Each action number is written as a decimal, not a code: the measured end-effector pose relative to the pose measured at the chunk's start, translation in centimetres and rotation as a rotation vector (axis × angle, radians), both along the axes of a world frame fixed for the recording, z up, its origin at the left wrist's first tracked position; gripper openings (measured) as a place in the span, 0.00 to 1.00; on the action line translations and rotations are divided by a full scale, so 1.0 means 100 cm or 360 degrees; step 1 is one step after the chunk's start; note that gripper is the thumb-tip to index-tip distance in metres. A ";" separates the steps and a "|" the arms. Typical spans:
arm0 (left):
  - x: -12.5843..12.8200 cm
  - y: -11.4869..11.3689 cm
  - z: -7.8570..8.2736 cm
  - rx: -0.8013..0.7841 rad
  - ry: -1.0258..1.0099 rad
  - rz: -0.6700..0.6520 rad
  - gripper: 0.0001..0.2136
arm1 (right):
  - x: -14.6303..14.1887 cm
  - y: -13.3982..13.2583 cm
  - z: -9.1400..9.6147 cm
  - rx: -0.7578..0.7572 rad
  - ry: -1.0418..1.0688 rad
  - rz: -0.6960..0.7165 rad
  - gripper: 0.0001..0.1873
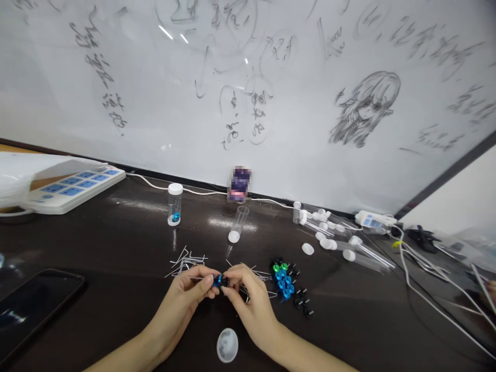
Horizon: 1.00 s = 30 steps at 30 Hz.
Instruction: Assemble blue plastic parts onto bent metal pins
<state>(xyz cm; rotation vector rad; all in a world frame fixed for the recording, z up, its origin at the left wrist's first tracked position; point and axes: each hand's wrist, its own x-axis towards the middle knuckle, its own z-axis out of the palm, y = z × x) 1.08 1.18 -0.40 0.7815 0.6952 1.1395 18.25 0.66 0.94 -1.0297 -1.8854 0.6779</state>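
Both my hands meet above the dark table, fingers pinched. My left hand (188,294) grips a small blue metallic part (217,280); a thin metal rod shows along its fingers. A black part (225,282) is pinched in my right hand (253,302), touching or joined to the blue part; which, I cannot tell. Thin bent metal rods (186,262) lie behind my left hand, and more lie beside and partly under my right. To the right is a cluster of blue round parts (284,283), with green ones (280,267) and black studded parts (304,298) around it.
A capped clear tube (175,204) with blue pieces inside stands behind; another clear tube (239,222) stands right of it. Loose tubes (364,256) and caps (308,249) lie right. A white cup-like piece (227,345) sits in front, a phone (39,310) and power strip (77,188) left.
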 end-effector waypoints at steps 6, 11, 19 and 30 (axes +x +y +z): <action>-0.001 0.000 0.001 0.0008 0.0002 -0.0038 0.05 | 0.000 -0.002 0.002 -0.0110 -0.0089 -0.0034 0.02; -0.001 0.000 0.001 0.0021 -0.0004 -0.0039 0.06 | 0.001 0.001 -0.001 0.0042 0.0030 0.0032 0.05; 0.000 0.002 -0.002 0.0042 -0.0008 -0.0049 0.05 | 0.001 0.000 -0.002 -0.0033 0.0020 0.0024 0.06; 0.000 0.002 -0.001 0.0036 -0.0017 -0.0049 0.05 | 0.000 0.002 -0.003 -0.0054 0.0045 0.0036 0.05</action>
